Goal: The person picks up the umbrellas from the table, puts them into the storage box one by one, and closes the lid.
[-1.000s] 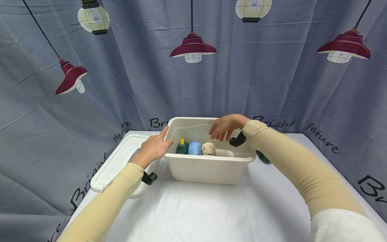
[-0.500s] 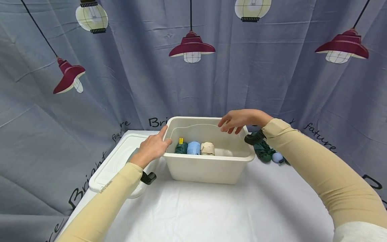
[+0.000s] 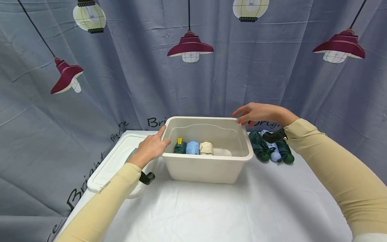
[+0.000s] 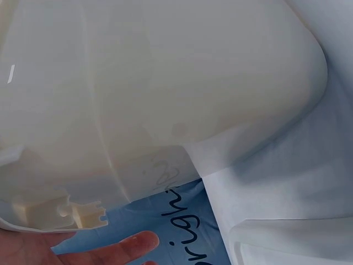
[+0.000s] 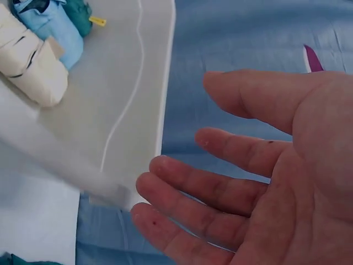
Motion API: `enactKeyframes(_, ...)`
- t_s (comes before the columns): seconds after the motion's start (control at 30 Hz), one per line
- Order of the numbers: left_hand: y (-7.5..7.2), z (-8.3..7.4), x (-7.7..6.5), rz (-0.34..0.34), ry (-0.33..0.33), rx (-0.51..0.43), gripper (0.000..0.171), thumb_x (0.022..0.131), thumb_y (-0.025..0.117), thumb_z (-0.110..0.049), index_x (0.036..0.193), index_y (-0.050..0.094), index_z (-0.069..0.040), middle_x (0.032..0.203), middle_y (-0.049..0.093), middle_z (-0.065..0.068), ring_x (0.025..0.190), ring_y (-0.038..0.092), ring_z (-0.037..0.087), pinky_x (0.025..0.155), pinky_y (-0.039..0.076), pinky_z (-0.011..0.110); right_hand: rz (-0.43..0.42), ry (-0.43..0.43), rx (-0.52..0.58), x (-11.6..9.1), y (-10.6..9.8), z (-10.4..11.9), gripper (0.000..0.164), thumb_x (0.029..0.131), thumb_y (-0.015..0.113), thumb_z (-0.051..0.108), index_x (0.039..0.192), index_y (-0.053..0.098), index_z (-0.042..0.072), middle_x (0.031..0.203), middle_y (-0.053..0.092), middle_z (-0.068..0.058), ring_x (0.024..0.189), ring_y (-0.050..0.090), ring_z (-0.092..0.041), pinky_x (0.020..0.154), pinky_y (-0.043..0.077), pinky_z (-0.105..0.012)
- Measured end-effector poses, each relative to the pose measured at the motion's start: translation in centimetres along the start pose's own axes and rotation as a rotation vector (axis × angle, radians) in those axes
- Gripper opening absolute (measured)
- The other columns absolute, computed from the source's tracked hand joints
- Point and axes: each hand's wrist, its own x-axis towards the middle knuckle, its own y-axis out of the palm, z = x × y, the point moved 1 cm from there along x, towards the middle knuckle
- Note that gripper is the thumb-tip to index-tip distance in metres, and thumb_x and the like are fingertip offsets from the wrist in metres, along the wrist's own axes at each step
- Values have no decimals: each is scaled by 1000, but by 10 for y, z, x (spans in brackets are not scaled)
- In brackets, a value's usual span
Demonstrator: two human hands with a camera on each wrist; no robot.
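A white plastic storage bin [image 3: 205, 169] stands uncovered on the table. My left hand [image 3: 151, 148] rests at its left rim, the thumb over the edge and the fingers extended along the outside. Inside, along the near wall, sit a dark green rolled fabric bundle [image 3: 180, 148], a light blue one [image 3: 192, 148] and a beige one [image 3: 206, 148]. Above the bin's far right corner hovers my right hand [image 3: 263, 113], its fingers spread and nothing in them. The right wrist view has its fingertips [image 5: 148, 212] right by the bin's corner.
Right of the bin lie more rolled bundles: a dark green one [image 3: 259, 148], a blue one [image 3: 275, 156] and another dark green one [image 3: 285, 152]. The bin's white lid [image 3: 115, 161] lies at the left, partly under my left arm. A printed curtain [image 3: 193, 84] hangs behind the table.
My right hand has moved up and to the right, out from over the bin's inside, uncovering the bundles on the right. The left hand has kept its place at the rim.
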Motion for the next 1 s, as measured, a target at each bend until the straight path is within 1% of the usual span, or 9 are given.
enactKeyframes(0.1, 0, 1, 0, -1, -1, -3, 74, 97, 39, -49, 163, 13, -30, 143, 56, 19, 120, 59, 35, 85, 48, 55, -33, -2, 19, -6, -4, -9, 62, 99, 62, 38, 152, 44, 11, 148, 51, -20, 130, 56, -35, 97, 53, -47)
enactKeyframes(0.27, 1, 2, 2, -3, 9, -3, 73, 97, 38, -48, 163, 13, -30, 139, 58, 20, 116, 60, 34, 83, 48, 54, -99, 13, 29, -17, -7, -25, 62, 99, 62, 39, 151, 45, 11, 148, 51, -21, 130, 56, -35, 94, 55, -46)
enactKeyframes(0.53, 0, 2, 1, -16, 27, -3, 74, 95, 39, -48, 162, 16, -30, 137, 60, 21, 119, 61, 36, 85, 48, 56, -170, 23, 56, -24, -8, -60, 65, 100, 60, 39, 153, 39, 8, 147, 50, -25, 130, 53, -42, 94, 54, -48)
enactKeyframes(0.7, 0, 2, 0, -12, 28, -2, 74, 95, 39, -48, 163, 16, -30, 137, 60, 21, 118, 61, 35, 84, 49, 55, -199, 55, 56, -24, -6, -81, 68, 101, 59, 39, 155, 35, 5, 147, 49, -28, 131, 50, -44, 95, 53, -51)
enactKeyframes(1.0, 1, 3, 1, -8, 28, -10, 74, 96, 39, -48, 163, 15, -30, 138, 59, 21, 117, 61, 35, 84, 48, 55, -201, 102, 55, -24, 6, -124, 77, 98, 61, 44, 155, 32, 1, 149, 43, -33, 133, 47, -49, 101, 46, -60)
